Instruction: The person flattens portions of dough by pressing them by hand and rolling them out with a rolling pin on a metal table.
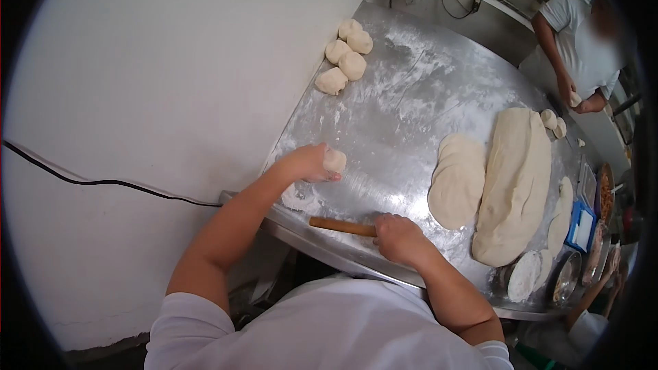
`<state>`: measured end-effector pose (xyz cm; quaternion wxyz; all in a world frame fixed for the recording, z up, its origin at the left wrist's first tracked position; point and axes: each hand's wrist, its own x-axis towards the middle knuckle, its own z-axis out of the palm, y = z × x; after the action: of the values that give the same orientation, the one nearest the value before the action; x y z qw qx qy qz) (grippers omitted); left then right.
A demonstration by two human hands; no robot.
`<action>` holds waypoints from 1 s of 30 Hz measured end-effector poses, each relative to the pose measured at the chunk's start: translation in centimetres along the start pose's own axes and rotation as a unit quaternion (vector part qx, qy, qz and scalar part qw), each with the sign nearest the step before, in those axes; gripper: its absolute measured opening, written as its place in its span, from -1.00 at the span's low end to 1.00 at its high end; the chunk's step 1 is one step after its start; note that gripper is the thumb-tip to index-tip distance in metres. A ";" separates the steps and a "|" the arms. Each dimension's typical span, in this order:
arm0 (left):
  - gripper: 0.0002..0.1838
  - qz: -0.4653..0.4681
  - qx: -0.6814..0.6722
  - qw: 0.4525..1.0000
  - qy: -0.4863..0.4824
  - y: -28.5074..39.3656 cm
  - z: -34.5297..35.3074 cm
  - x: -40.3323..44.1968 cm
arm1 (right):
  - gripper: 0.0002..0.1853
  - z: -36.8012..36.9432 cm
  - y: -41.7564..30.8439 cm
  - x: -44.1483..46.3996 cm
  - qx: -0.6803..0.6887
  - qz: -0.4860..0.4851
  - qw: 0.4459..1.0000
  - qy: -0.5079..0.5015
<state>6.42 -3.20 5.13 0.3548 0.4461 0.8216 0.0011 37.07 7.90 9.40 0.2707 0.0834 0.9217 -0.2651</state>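
My left hand (312, 164) is closed around a small dough ball (334, 161) just above the floured steel table, near the wall. My right hand (399, 237) grips one end of a wooden rolling pin (339, 226), which points left along the table's front edge. A small heap of flour (300, 199) lies between my left forearm and the pin. To the right of my hands is a stack of flat, rolled-out dough rounds (458, 181), and beside it a long, thick slab of dough (514, 185).
Several dough balls (352, 66) sit by the wall at the far left of the steel table (404, 116). A blue scale-like box (581, 225), bowls (567, 278) and more flat rounds stand at the right. Across the table, a person (582, 48) handles dough; another person's arm (598, 292) reaches in lower right.
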 end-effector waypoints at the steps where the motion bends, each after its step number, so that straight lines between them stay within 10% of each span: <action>1: -0.08 -0.029 -0.048 0.998 0.000 0.8 -1.2 -1.4 | -0.60 -0.2 -0.2 -0.1 0.009 0.009 1.000 -0.003; 6: -0.43 -0.095 0.022 0.994 -0.054 -0.3 -5.2 -3.7 | -0.59 -1.0 -0.9 -0.2 0.020 0.031 0.999 -0.030; 12: -0.61 -0.147 0.108 0.973 0.142 -6.6 -1.5 -3.9 | -0.55 -1.5 -1.2 -0.2 0.038 0.035 0.998 -0.041; 18: -0.68 -0.084 0.187 0.977 -0.058 -7.1 1.7 -3.2 | -0.63 -1.3 -1.1 -0.5 0.026 0.030 0.999 -0.023; 21: -0.67 0.097 0.349 0.900 -0.241 -5.5 1.3 -3.6 | -0.63 -0.7 -0.9 -0.2 0.017 0.025 0.999 -0.021; 24: -0.61 -0.049 0.094 0.983 -0.150 -2.2 -1.6 -6.9 | -0.63 -0.9 -1.2 -0.3 0.012 0.028 0.999 -0.027; 26: -0.57 0.020 0.225 0.958 0.175 -6.8 3.3 -3.2 | -0.61 -0.7 -1.0 -0.3 0.016 0.023 0.999 -0.015; 28: -0.53 0.048 0.306 0.902 0.301 -11.1 7.7 -0.1 | -0.61 -0.4 -1.0 -0.3 0.021 0.023 0.999 -0.015; 30: -0.51 0.022 0.310 0.928 0.205 -11.8 8.3 0.6 | -0.61 -0.5 -1.0 -0.1 0.022 0.027 0.999 -0.026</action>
<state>2.40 -12.41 -5.18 0.0224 0.5421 0.8258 -0.1542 36.62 7.35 10.23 0.2994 0.1073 0.9059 -0.2797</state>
